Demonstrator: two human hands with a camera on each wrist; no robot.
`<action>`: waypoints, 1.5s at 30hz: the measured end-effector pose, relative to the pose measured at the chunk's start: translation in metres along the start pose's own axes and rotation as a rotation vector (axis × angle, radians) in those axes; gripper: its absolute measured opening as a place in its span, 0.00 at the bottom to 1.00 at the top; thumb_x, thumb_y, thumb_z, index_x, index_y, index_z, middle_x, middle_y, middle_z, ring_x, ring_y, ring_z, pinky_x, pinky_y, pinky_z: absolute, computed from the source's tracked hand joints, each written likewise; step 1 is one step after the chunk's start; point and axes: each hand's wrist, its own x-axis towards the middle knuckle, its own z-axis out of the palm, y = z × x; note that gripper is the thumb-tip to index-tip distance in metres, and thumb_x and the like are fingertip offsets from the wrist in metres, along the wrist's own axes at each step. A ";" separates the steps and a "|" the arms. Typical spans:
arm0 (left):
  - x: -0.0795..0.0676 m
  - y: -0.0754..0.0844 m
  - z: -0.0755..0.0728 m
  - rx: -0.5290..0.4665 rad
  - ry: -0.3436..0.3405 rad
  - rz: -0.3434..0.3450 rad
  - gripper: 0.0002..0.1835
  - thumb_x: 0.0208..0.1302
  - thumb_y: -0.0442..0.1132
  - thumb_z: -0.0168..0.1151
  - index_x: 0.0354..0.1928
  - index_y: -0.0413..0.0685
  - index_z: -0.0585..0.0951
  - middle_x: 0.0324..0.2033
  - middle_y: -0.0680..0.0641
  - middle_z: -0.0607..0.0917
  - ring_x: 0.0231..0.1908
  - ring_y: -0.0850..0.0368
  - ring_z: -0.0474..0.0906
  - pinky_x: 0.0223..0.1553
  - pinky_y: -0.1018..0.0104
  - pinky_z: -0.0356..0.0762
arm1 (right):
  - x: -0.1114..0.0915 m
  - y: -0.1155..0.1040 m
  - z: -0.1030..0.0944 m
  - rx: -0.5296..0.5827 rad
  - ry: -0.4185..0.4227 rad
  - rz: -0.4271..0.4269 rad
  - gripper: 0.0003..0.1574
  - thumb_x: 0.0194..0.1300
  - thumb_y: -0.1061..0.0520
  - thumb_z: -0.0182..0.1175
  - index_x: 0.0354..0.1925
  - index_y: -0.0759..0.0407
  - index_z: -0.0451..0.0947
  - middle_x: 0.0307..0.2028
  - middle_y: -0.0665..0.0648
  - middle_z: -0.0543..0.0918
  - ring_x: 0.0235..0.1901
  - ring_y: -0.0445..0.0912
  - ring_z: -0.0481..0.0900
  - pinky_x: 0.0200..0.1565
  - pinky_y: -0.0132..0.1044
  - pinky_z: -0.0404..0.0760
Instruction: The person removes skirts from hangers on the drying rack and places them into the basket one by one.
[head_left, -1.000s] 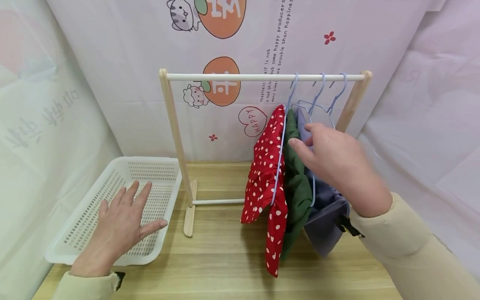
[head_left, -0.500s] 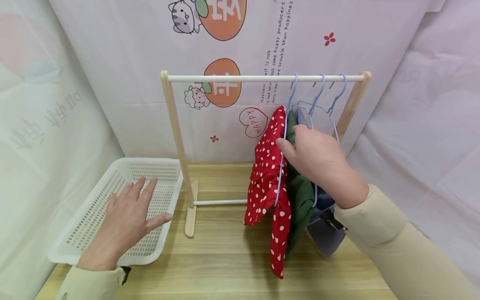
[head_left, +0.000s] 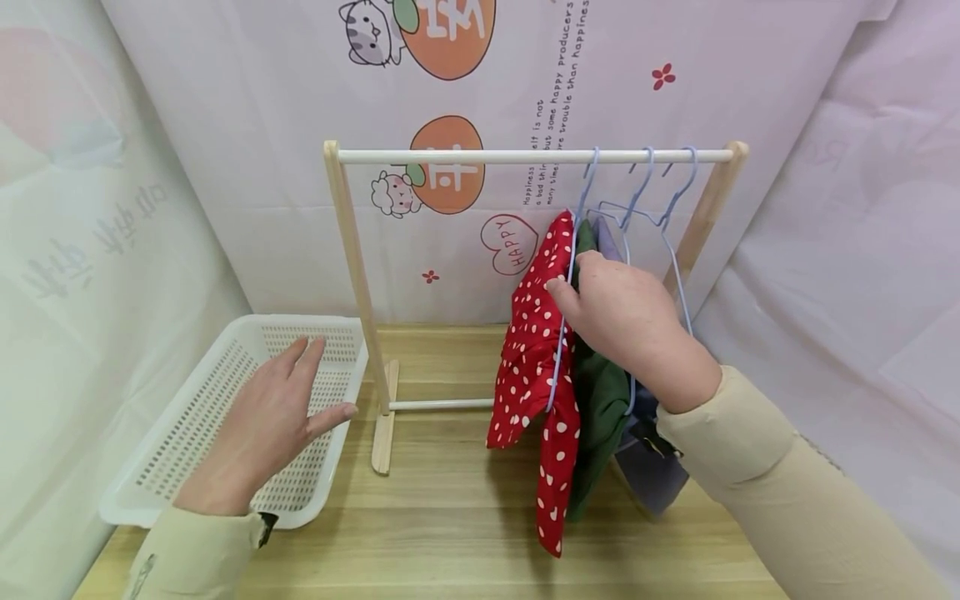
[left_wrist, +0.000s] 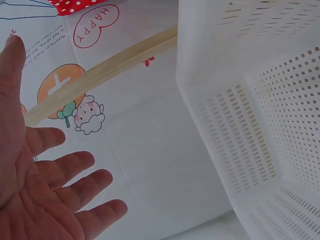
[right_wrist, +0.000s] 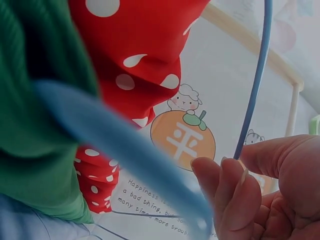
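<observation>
My right hand (head_left: 626,312) pinches the side wire of a light blue clothes hanger (head_left: 558,367) between thumb and fingertips; the right wrist view shows the wire (right_wrist: 255,85) running down to them. On that hanger is a red garment (head_left: 525,342) with white dots. Behind it a green garment (head_left: 600,408) and a purple-grey one (head_left: 654,475) hang on similar hangers, partly hidden by the hand and forearm. My left hand (head_left: 262,421) is held over the white basket (head_left: 206,396), fingers straight and thumb spread, holding nothing.
The three hangers hook over the white top bar (head_left: 465,156) of a wooden-sided rack, towards its right end. Its left post (head_left: 352,258) stands beside the basket. White printed sheeting (head_left: 600,67) encloses the back and sides of the wooden tabletop (head_left: 420,542).
My right hand has moved left, from in front of the purple-grey and green garments to the red garment's hanger. My left hand has shifted a little right and up over the basket.
</observation>
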 end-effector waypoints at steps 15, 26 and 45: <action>0.025 0.011 -0.002 -0.052 -0.037 -0.033 0.53 0.68 0.59 0.69 0.78 0.29 0.56 0.73 0.24 0.66 0.69 0.24 0.66 0.68 0.31 0.67 | 0.000 0.001 0.004 -0.011 0.020 -0.018 0.22 0.78 0.45 0.54 0.41 0.65 0.71 0.20 0.58 0.76 0.19 0.49 0.76 0.22 0.38 0.77; 0.036 0.016 0.001 -0.074 -0.028 -0.087 0.55 0.70 0.60 0.66 0.77 0.24 0.53 0.71 0.21 0.67 0.69 0.24 0.67 0.68 0.33 0.67 | 0.000 0.000 0.005 -0.014 0.013 -0.017 0.23 0.78 0.45 0.56 0.45 0.66 0.72 0.21 0.58 0.77 0.19 0.49 0.78 0.24 0.40 0.81; 0.067 0.028 0.008 -0.135 0.040 -0.159 0.49 0.73 0.55 0.65 0.76 0.23 0.56 0.67 0.23 0.73 0.65 0.26 0.73 0.60 0.33 0.75 | -0.002 0.002 0.009 -0.010 0.039 -0.028 0.23 0.77 0.47 0.56 0.48 0.68 0.73 0.21 0.58 0.78 0.19 0.49 0.78 0.26 0.41 0.84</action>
